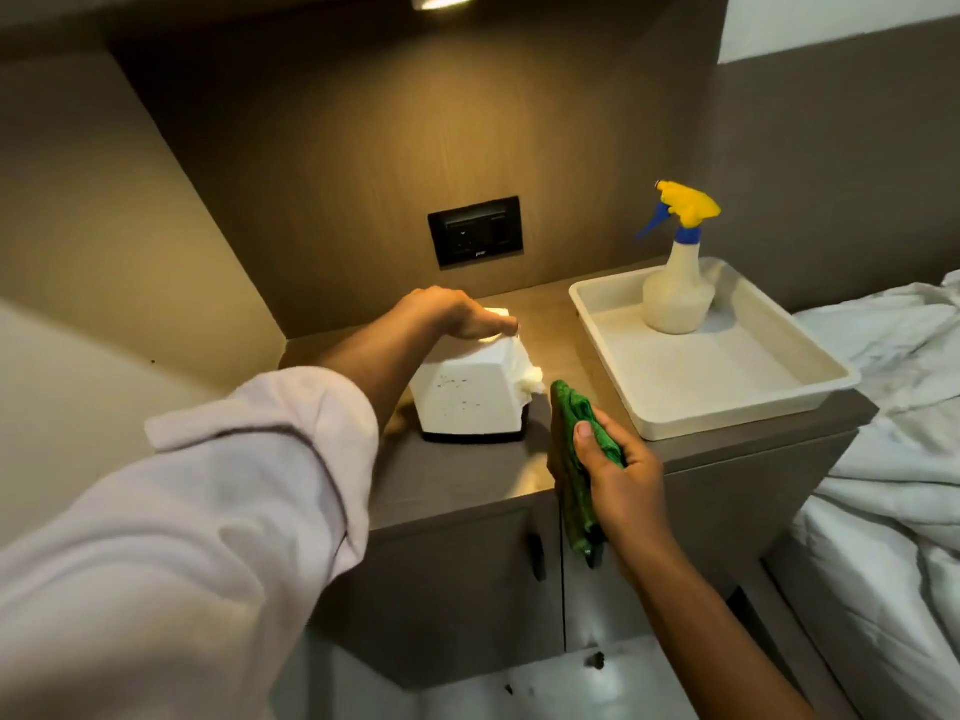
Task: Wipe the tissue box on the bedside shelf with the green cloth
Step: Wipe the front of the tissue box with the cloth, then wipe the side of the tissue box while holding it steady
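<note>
Here the head camera looks down on a bedside shelf (457, 480), a brown top set in a lit recess. The tissue box (465, 394) stands on it left of centre, white with a dark base, tilted, with tissue bulging from its right side. The left hand (457, 314) lies palm-down on the far top of the box, fingers flat and spread over it, pressing rather than clasping; a pale sleeve (218, 501) covers the arm up to the wrist. Just right of the box and nearer the front edge, the right hand (618, 470) is closed around the folded green cloth (576, 459), thumb on its near face. The cloth hangs down past the shelf's front edge and stands just beside the box; whether it touches cannot be told.

Farther right, a cream tray (727, 387) sits on the shelf with a spray bottle (672, 272) upright in its far corner. A dark socket panel (475, 232) is set in the back wall, and white bedding (893, 433) lies at far right.
</note>
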The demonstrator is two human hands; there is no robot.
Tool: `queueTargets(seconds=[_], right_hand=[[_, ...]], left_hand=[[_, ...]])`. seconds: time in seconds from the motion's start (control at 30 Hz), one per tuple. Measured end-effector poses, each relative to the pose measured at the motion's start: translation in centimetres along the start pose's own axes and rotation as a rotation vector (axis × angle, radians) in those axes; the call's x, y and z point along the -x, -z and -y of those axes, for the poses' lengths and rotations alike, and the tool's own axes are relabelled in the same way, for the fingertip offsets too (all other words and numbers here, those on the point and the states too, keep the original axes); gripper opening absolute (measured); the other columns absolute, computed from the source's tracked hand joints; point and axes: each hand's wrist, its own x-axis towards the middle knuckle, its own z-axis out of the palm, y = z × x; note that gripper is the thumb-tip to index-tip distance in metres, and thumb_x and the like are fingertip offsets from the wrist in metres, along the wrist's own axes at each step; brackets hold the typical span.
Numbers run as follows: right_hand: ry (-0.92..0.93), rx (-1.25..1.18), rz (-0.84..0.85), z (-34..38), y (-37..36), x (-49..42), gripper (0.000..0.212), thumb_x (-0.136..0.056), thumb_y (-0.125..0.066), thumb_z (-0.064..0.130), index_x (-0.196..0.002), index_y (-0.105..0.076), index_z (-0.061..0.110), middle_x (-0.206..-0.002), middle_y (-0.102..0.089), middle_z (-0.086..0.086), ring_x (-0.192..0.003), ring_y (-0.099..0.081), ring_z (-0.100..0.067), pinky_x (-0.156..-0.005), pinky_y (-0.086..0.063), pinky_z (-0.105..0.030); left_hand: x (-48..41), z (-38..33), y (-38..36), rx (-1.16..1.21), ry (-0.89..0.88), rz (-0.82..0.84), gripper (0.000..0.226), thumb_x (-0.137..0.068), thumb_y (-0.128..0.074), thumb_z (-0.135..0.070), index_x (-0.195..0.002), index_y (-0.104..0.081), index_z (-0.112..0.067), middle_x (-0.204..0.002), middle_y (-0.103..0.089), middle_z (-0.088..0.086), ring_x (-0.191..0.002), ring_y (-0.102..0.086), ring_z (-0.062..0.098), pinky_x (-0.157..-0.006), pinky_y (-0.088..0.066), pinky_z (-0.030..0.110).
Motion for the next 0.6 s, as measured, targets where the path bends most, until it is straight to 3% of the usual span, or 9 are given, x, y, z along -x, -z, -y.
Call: queueTargets(seconds=[0.1,0.17,0.23,0.3,0.4,0.43,0.5,0.6], right_hand=[[-0.004,-0.027,0.029,-0.3,-0.4,-0.9,0.035,-0.089,-0.064,0.027,-0.123,-0.062,0.023,-0.119,-0.065,0.002,-0.111,-0.061,-0.020,-0.093,-0.053,-0.038],[-0.012,-0.094,0.043,-0.7,-1.0,-1.3,0.035,-0.088,-0.065,0.026,-0.123,-0.062,0.021,-0.119,-0.066,0.001,-0.112,-0.061,-0.021,-0.092,-0.053,-0.037],[-0.023,-0.180,0.048,-1.1,-1.6,-1.4,0.035,-0.088,-0.066,0.025,-0.122,-0.063,0.021,-0.119,-0.068,0.000,-0.112,-0.063,-0.021,-0.091,-0.056,-0.038],[-0.006,-0.242,0.040,-1.5,-2.5,-1.4,0.034,-0.087,-0.066,0.023,-0.122,-0.063,0.021,-0.118,-0.069,0.002,-0.111,-0.064,-0.017,-0.089,-0.057,-0.036],[0.004,-0.289,0.024,-2.0,-3.3,-1.2,0.036,-0.087,-0.066,0.025,-0.123,-0.062,0.022,-0.118,-0.068,0.005,-0.112,-0.064,-0.015,-0.090,-0.057,-0.035],[0.003,-0.292,0.018,-2.2,-3.4,-1.3,0.035,-0.087,-0.066,0.026,-0.123,-0.062,0.023,-0.119,-0.068,0.005,-0.112,-0.064,-0.014,-0.091,-0.057,-0.036],[-0.003,-0.280,-0.007,-2.7,-3.6,-1.2,0.034,-0.088,-0.064,0.029,-0.122,-0.062,0.026,-0.121,-0.067,0.003,-0.111,-0.063,-0.013,-0.092,-0.056,-0.038],[0.018,-0.254,-0.083,-3.2,-4.5,-0.8,0.037,-0.088,-0.062,0.034,-0.124,-0.058,0.037,-0.128,-0.061,0.001,-0.119,-0.058,-0.018,-0.095,-0.054,-0.041]], left_hand=[[0.9,-1.2,0.7,0.115,0.144,0.163,0.096,-0.068,-0.047,-0.083,-0.135,-0.044,-0.014,-0.130,-0.053,0.014,-0.122,-0.050,0.037,-0.087,-0.042,0.049],[1.2,-1.4,1.1,0.152,0.202,0.157,0.093,-0.059,-0.057,-0.084,-0.118,-0.047,-0.012,-0.100,-0.058,0.013,-0.092,-0.058,0.040,-0.067,-0.047,0.047],[1.2,-1.4,1.2,0.175,0.247,0.163,0.092,-0.055,-0.064,-0.081,-0.107,-0.043,-0.009,-0.087,-0.054,0.016,-0.074,-0.056,0.040,-0.054,-0.046,0.049],[1.1,-1.2,1.3,0.216,0.292,0.206,0.097,-0.054,-0.067,-0.080,-0.112,-0.041,-0.007,-0.095,-0.055,0.021,-0.078,-0.059,0.043,-0.058,-0.053,0.052],[1.0,-0.6,1.2,0.189,0.324,0.245,0.111,-0.061,-0.060,-0.081,-0.139,-0.033,-0.007,-0.140,-0.044,0.024,-0.116,-0.052,0.050,-0.085,-0.052,0.059],[0.8,-0.3,1.0,0.107,0.249,0.220,0.106,-0.069,-0.051,-0.080,-0.144,-0.027,-0.009,-0.150,-0.034,0.020,-0.129,-0.042,0.047,-0.096,-0.044,0.059],[0.1,0.8,0.0,-0.131,-0.074,0.085,0.091,-0.085,-0.031,-0.072,-0.150,-0.008,-0.011,-0.162,-0.010,0.012,-0.147,-0.013,0.036,-0.114,-0.020,0.054],[-0.5,3.2,-1.4,-0.305,-0.600,-0.089,0.072,-0.096,-0.017,-0.057,-0.150,0.009,-0.018,-0.161,0.015,0.005,-0.146,0.016,0.019,-0.120,0.002,0.049]])
